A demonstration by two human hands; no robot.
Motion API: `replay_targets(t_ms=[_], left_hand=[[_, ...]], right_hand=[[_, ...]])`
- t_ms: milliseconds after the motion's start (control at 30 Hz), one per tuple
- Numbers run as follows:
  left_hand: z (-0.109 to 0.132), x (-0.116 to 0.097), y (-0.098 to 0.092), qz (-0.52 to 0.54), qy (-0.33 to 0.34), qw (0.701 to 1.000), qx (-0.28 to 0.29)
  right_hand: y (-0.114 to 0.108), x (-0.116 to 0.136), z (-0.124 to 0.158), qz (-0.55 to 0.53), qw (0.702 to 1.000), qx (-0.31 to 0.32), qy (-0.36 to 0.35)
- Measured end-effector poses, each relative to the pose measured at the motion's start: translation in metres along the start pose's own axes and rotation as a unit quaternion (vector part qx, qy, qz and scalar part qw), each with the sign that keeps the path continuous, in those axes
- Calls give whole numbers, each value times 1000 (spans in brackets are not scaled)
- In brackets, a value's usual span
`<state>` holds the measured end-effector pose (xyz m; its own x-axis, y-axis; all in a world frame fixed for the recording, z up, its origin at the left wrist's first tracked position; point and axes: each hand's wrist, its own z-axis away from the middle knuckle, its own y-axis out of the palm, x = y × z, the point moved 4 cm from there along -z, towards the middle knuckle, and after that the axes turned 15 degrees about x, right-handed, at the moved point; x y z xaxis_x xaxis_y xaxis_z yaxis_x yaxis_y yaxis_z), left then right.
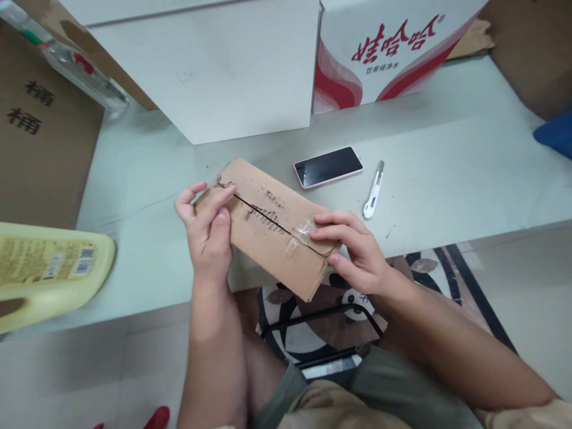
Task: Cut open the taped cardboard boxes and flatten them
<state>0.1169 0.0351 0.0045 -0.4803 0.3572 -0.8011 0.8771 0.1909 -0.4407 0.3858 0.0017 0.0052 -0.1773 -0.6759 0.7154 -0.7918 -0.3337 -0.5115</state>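
A small brown cardboard box [268, 262] is held at a tilt over the table's front edge. Its two top flaps meet along a dark seam, with torn patches and a bit of clear tape near the right end. My left hand [208, 229] grips the box's left end, index finger and thumb on top. At the other end my right hand [357, 250] is closed on the corner, fingers on the taped flap and thumb by the seam. Beyond the box lie a phone [329, 167] with a dark screen and a white utility knife [374, 190].
Behind stand a large white box [250, 71] and a white-and-red carton [379, 53]. Clear plastic bottles [80, 65] and a brown carton [44, 149] are at the left. A yellow jug [53, 268] lies nearer me. Something blue [556, 134] sits at the right edge.
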Motion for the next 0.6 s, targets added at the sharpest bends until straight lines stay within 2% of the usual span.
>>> replay_targets(t_ms=[400,600], left_hand=[[-3,-1,-2,-4,-3,1000,16],[-2,2,-6,9,-18,1000,9]], right_hand=[[-1,3,-2,6,1000,17,-11],[4,-12,7,-74,997,-13,15]])
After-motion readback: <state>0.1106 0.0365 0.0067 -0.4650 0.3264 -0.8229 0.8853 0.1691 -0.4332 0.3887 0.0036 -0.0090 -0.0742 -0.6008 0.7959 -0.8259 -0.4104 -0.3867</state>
